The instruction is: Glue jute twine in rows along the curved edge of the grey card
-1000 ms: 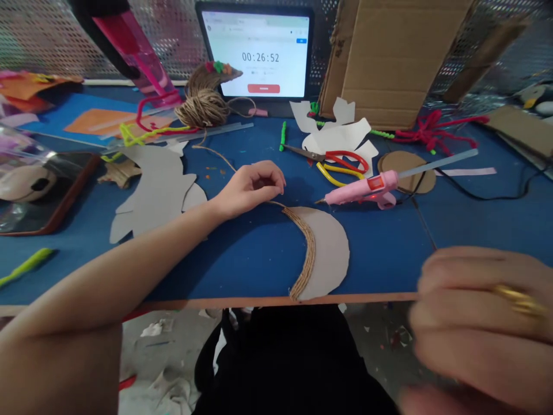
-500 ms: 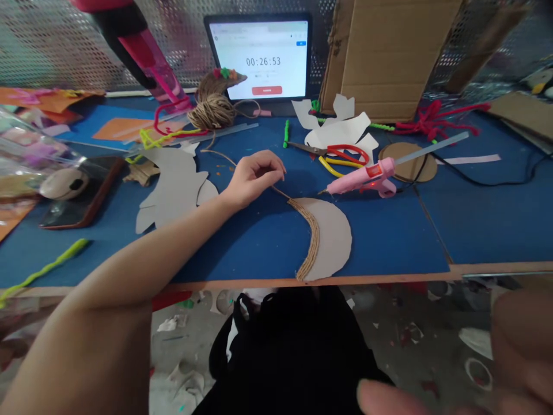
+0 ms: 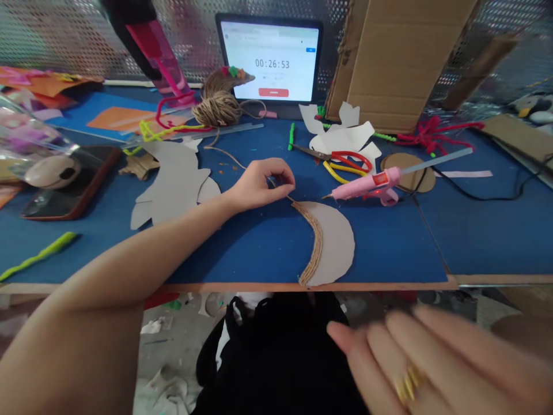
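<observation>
Pinched together on a strand of jute twine (image 3: 280, 192), that's the left hand (image 3: 259, 185), thumb and fingertips closed just above the blue tabletop (image 3: 389, 253)! Down past the table edge, the right hand (image 3: 425, 363) is wide open, fingers spread and blurred, with a gold ring (image 3: 406, 385) on it and nothing we can see in its grip.

Let's run the count, folks: two hands, one twine ball (image 3: 216, 108), one cardboard half-moon (image 3: 336, 245), and one band of coiled twine (image 3: 311, 245) following that half-moon's curved edge. The strand leaves the left fingers and runs straight into the top of that band, so the half-moon sits just ahead of the grip and to its right, close to the front edge of the table.

Across the table we have one pink glue gun (image 3: 367, 185), one pair of red-handled scissors (image 3: 348, 160), one yellow-handled pair of pliers (image 3: 341, 172) and one round cardboard disc (image 3: 408, 180). To the left lies one large grey cardboard cutout (image 3: 170, 187).

As for containers, we spot one clear plastic bag (image 3: 30, 132) at the far left, with pinkish contents too blurred to call. Behind it all, one tablet (image 3: 270, 60) shows 00:26:53!
</observation>
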Available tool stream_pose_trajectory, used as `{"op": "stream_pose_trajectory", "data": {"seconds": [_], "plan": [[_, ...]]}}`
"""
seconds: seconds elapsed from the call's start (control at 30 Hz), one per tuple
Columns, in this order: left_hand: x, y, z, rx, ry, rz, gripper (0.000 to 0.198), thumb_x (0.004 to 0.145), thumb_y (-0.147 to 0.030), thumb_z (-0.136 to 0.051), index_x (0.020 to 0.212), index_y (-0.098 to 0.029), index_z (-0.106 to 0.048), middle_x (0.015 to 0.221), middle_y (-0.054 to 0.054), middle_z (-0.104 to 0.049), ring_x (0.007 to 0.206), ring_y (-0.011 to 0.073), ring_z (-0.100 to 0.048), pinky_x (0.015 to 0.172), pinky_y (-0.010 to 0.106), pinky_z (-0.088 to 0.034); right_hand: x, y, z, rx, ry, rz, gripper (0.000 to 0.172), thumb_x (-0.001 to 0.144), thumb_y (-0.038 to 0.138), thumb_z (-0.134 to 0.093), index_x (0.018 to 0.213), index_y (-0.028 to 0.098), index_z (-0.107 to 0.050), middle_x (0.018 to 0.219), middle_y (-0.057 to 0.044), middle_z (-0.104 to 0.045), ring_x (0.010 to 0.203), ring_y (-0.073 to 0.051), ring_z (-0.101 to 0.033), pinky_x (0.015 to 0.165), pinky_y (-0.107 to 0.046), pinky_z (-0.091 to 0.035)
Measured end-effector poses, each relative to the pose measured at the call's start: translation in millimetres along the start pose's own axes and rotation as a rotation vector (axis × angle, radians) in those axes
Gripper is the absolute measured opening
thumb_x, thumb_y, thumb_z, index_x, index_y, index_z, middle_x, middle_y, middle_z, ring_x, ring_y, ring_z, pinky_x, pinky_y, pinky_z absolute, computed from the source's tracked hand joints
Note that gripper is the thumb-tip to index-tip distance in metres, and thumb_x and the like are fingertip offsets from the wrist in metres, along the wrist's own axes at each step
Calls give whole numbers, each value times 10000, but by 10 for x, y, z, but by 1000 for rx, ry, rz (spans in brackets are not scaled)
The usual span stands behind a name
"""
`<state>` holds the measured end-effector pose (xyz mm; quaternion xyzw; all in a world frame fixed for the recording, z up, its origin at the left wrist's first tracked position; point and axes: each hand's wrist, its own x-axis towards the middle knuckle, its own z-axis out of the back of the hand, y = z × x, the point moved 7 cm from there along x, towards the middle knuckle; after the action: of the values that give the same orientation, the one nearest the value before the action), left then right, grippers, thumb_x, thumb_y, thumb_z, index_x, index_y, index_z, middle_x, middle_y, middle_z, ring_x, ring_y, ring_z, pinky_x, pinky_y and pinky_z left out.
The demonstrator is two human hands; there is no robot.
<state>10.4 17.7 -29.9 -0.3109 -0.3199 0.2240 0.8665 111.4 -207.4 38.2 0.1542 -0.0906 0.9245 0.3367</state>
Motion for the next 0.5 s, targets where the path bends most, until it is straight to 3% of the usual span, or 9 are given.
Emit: {"op": "stream_pose_trajectory", "data": {"seconds": [0.03, 0.1, 0.27, 0.4, 0.5], "plan": [[0, -15, -15, 42, 43, -22, 141, 770, -258, -605, 826, -139, -654, 825, 57, -644, 724, 133, -582, 685, 250, -471, 106, -48, -59, -70, 36, 103, 139, 787, 161, -615, 669, 235, -606, 477, 39, -513, 439, -127, -404, 393, -310, -290], [-8, -36, -49, 124, 140, -70, 145, 770, -236, -603, 873, -149, -655, 859, 57, -657, 761, 138, -597, 711, 249, -479, 260, -326, -223, -130, 63, 113, 255, 822, 207, -570, 570, 226, -532, 447, 25, -457, 455, -141, -434, 418, -314, -287], [-38, -39, -49, 249, 247, -153, 101, 790, -208, -585, 860, -167, -645, 830, 44, -650, 794, 148, -600, 744, 260, -475, 318, -958, -726, -23, 50, -2, 157, 893, 293, -504, 867, 189, -619, 714, -2, -656, 655, -150, -594, 544, -286, -389], [-63, -38, -64, 236, 271, -151, 97, 824, -190, -563, 885, -164, -634, 861, 49, -641, 810, 141, -594, 744, 245, -470, 256, -1077, -965, 105, 66, -20, 234, 895, 331, -517, 1045, 167, -590, 915, -29, -693, 751, -154, -637, 601, -273, -440], [-88, -64, -107, 269, 289, -179, 150, 856, -172, -519, 935, -169, -646, 908, 62, -637, 854, 147, -593, 774, 249, -469, 236, -1082, -1031, 175, 60, -28, 270, 905, 327, -500, 1108, 167, -575, 934, -33, -692, 752, -146, -649, 615, -261, -468]]}}
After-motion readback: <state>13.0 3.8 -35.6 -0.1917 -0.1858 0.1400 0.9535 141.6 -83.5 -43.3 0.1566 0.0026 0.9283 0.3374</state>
